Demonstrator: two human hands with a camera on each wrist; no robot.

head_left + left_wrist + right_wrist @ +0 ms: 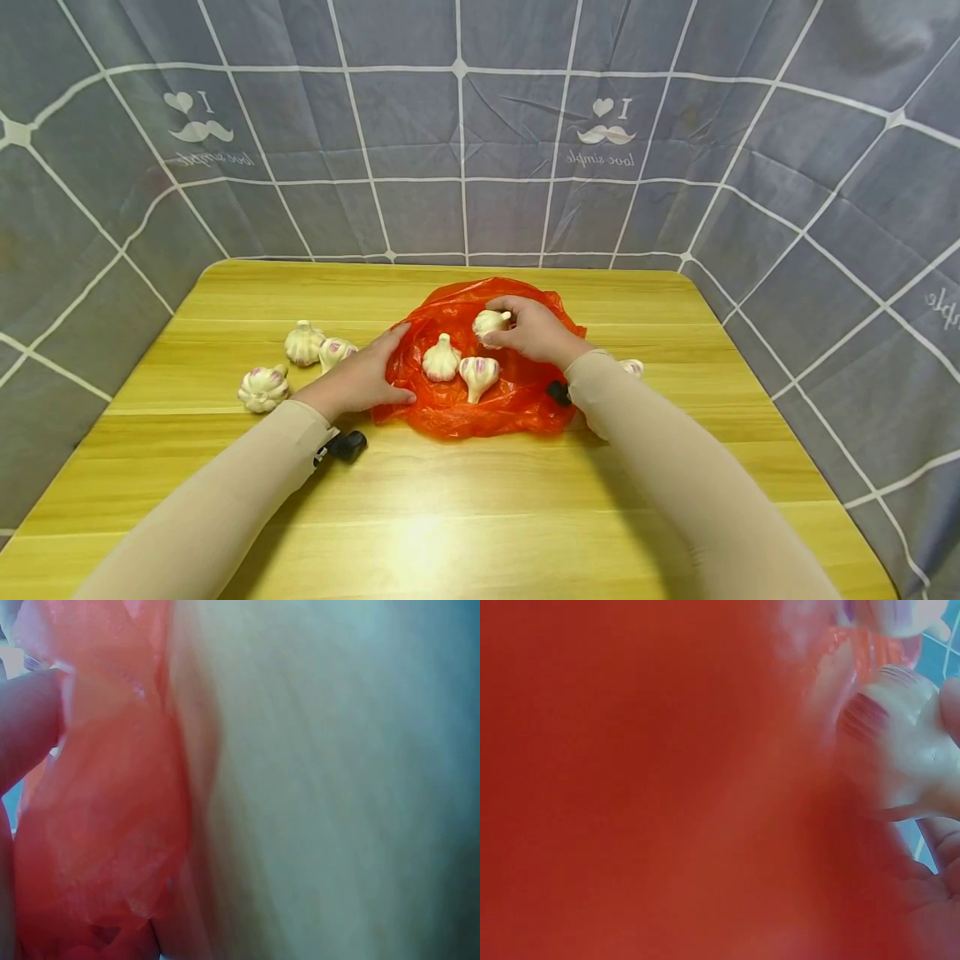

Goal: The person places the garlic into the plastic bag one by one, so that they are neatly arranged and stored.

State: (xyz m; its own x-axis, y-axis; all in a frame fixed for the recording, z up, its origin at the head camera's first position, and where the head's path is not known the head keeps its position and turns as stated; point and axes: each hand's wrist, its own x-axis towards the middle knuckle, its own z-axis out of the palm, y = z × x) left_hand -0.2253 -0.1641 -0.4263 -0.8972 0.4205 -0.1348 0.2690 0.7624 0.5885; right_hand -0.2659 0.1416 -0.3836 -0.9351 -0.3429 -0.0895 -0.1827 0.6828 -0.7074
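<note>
A red plastic bag [450,421] lies spread on the table with its mouth turned up. Two garlic bulbs [441,360] sit inside it side by side. Over the bag's far part, my right hand [536,333] holds another garlic bulb [491,325] between thumb and fingers. That bulb [900,742] shows purple streaks in the right wrist view, partly behind blurred red plastic. My left hand [363,375] rests at the bag's left edge, thumb and fingers spread apart. In the left wrist view its thumb [26,724] touches the red plastic.
Left of the bag are three garlic bulbs [264,389], one partly behind my left hand. Another bulb [632,367] shows beyond my right sleeve. The wooden table [420,517] meets a grey checked curtain [510,217] at the back and sides.
</note>
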